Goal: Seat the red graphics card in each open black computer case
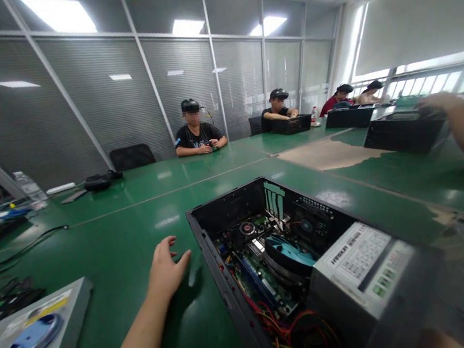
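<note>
Gray power box (357,283) with a white label sits at the near end of a black case (229,215). That case lies open on the green table (141,211). Inside it I see a blue fan (294,253), a green board (281,298) and lots of red and yellow wires (288,334). Just left of the case is the left hand (166,272), over the table, its fingers bent a little and its thumb spread away from them. Down low, by the power box, a blur of skin looks like the right hand (434,341), but I cannot tell how its fingers are. The two hands are well apart. Farther left lies a silver drive (71,305) with a round blue dish (35,338) on top. Across the table sits a person (195,134) in a black shirt.
</note>
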